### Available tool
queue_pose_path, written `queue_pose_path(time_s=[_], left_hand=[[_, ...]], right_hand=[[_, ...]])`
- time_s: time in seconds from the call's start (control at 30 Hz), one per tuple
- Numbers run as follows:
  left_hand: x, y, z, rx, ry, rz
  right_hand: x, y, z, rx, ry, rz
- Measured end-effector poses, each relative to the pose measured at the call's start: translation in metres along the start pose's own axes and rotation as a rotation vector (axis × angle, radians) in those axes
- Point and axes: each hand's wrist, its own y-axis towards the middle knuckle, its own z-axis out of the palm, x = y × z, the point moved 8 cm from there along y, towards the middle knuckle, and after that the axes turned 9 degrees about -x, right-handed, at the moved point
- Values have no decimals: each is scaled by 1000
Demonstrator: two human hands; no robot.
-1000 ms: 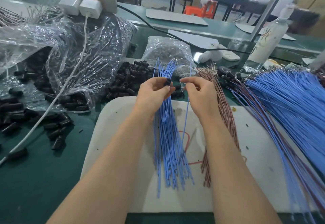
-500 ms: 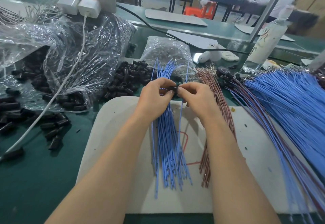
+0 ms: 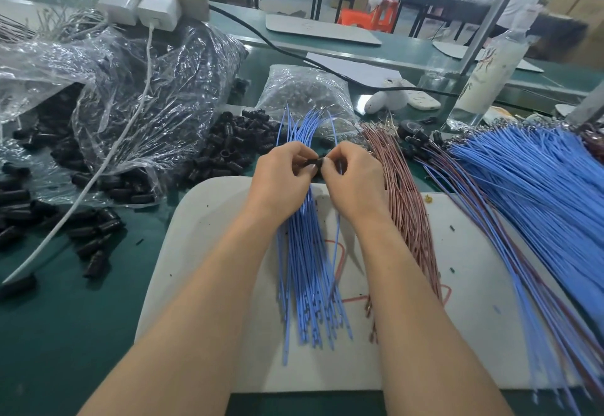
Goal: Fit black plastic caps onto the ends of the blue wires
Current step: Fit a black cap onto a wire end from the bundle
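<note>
My left hand (image 3: 281, 180) pinches a small black cap (image 3: 312, 164) and also holds a bundle of blue wires (image 3: 309, 271) that hangs down over the white board (image 3: 196, 252). My right hand (image 3: 351, 180) pinches a single blue wire (image 3: 336, 245) with its end meeting the cap between the two hands. The join itself is hidden by my fingertips. A loose heap of black caps (image 3: 235, 144) lies just beyond my left hand.
A clear plastic bag (image 3: 147, 95) with more caps lies at the left, a white charger cable (image 3: 98, 173) across it. Brown wires (image 3: 405, 206) and a large fan of blue wires (image 3: 536, 193) lie at the right. A spray bottle (image 3: 487, 78) stands behind them.
My hands have come together: a second ago they were apart with the cap in the left and the wire in the right; now cap and wire end meet between the fingertips.
</note>
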Motion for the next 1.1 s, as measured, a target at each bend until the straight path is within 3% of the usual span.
queue_pose_path(time_s=[0.4,0.5,0.63,0.87,1.0,1.1], left_hand=[[-1,-2,-2,34,-110,-93],[-1,-3,0,92,-204,-138],[9,-4,-6,103,-320,-248],[7,-2,-6,47,-388,-244],[9,0,-8,24,-318,-204],[7,0,-7,-1,-216,-137]], right_hand=[[-2,-1,-5,-57,126,75],[-11,0,-2,-28,306,208],[-37,7,-19,-159,595,417],[-47,7,-29,-276,147,309],[-48,8,-25,-195,88,283],[-25,6,-16,-111,130,160]])
